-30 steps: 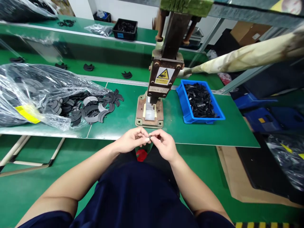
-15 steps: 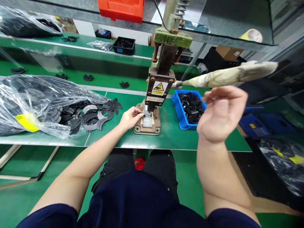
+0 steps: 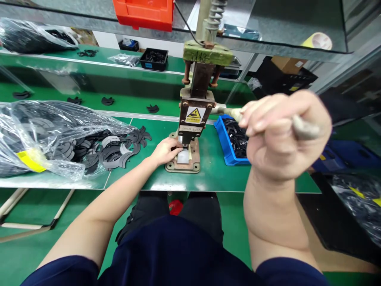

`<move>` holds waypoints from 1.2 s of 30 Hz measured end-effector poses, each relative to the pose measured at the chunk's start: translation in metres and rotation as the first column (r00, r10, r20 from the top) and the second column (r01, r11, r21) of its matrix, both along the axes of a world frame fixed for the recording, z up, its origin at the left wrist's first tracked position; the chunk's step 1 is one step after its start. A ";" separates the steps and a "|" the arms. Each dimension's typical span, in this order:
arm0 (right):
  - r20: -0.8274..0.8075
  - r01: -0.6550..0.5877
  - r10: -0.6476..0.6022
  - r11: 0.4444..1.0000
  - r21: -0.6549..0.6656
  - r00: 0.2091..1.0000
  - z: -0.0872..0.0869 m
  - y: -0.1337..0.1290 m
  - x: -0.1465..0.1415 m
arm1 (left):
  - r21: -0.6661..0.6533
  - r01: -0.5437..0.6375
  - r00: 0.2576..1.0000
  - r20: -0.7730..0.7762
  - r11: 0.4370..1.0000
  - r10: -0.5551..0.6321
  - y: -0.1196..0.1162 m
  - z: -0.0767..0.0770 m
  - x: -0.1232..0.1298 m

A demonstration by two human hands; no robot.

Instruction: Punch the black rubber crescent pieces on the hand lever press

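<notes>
Right hand point(image 3: 287, 135) clamped round the wrapped lever point(image 3: 305, 127) at right of frame; left hand point(image 3: 166, 151), fingertips close together, at the press point(image 3: 195, 115), centre, on the green bench point(image 3: 220, 176). Grey shelf point(image 3: 279, 24) across the top, green floor point(image 3: 238, 234) below.

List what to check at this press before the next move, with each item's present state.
1. Right hand closed around the lever: ok.
2. Left hand well clear of the press head: not ok, fingertips are right beside its lower end.
3. Part seated under the head: cannot tell, fingers and head obscure the spot.
4. Warning label uncovered: ok.
5. Blue bin apart from the press base: ok.
</notes>
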State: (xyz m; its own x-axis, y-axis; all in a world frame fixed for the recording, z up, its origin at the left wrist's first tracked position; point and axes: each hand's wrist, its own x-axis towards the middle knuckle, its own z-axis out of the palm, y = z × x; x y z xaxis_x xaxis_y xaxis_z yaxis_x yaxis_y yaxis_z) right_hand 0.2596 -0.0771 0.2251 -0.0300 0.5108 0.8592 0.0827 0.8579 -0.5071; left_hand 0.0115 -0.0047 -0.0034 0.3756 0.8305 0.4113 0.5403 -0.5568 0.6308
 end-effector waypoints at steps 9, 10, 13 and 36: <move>0.130 0.201 -0.213 0.975 0.094 0.969 -0.107 -0.036 0.007 | 0.040 -0.058 0.996 0.075 0.998 0.055 -0.006 -0.016 0.003; 0.138 0.216 -0.230 0.970 0.110 0.963 -0.116 -0.036 0.008 | 0.030 -0.056 0.996 0.074 0.998 0.054 -0.008 -0.016 0.003; 0.143 0.229 -0.253 0.959 0.164 0.957 -0.133 -0.032 0.010 | 0.011 -0.050 0.996 0.070 0.999 0.050 -0.018 -0.014 -0.001; 0.190 0.230 -0.281 0.941 0.248 0.941 -0.132 -0.019 0.015 | -0.126 -0.523 0.788 -0.448 0.843 0.422 -0.078 -0.005 -0.182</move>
